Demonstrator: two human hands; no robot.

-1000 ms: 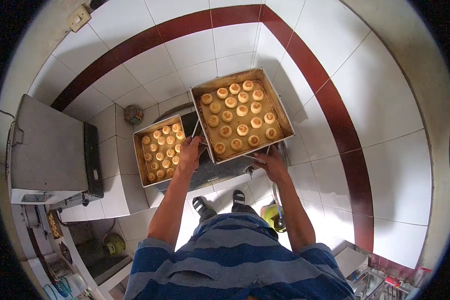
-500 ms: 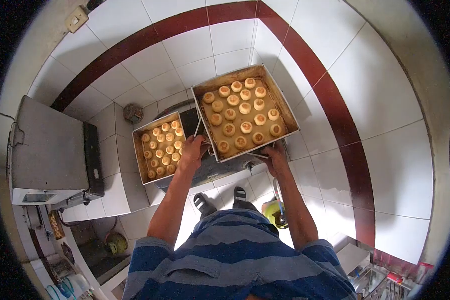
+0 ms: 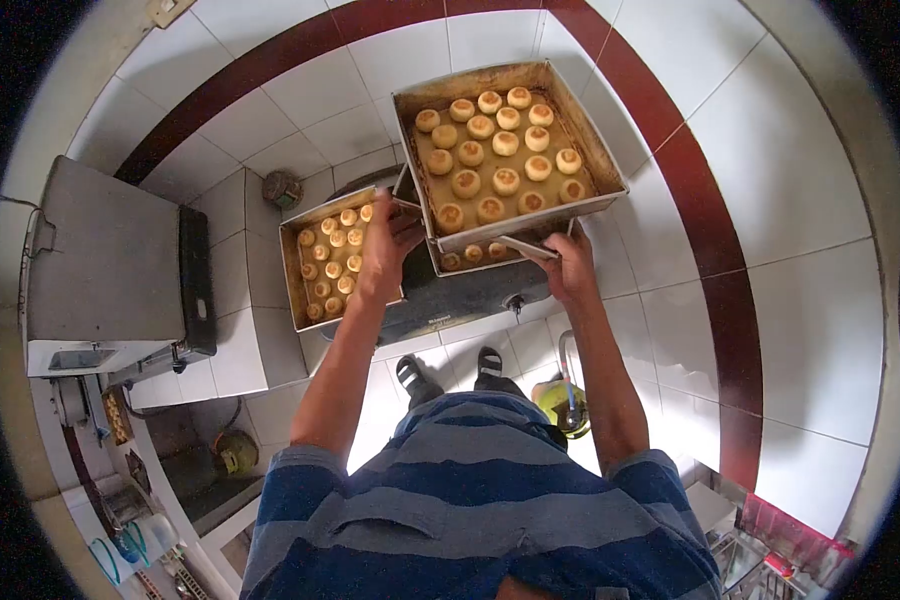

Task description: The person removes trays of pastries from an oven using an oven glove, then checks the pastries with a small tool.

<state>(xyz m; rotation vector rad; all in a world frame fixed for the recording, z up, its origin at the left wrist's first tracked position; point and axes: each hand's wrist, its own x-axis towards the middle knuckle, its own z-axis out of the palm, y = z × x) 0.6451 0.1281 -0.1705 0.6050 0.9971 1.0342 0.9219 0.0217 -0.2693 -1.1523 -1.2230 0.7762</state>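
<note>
A square baking pan (image 3: pixel 515 224) with rows of round browned pastries (image 3: pixel 506 143) is raised and tilted between my hands. My right hand (image 3: pixel 572 265) is closed at its near right edge, pinching a flat, stiff grey piece (image 3: pixel 530 248) against the pan. At the pan's left side, my left hand (image 3: pixel 382 245) is closed and slightly blurred, with its fingertips partly hidden behind another flat piece. Under the raised pan, part of another pan (image 3: pixel 485 267) with pastries shows on the stove. A further pastry-filled pan (image 3: pixel 292 285) lies just left of my left hand.
The dark stove (image 3: pixel 440 310) stands against white tiled walls, with a knob (image 3: pixel 513 303) on its front. A grey box-shaped oven (image 3: pixel 105 255) is at the left. On the floor, a green gas cylinder (image 3: pixel 560 405) with a hose stands near my feet.
The raised pan has moved up and away from me, tilting more. Pastries in a pan beneath it have come into view. Both hands have moved farther forward.
</note>
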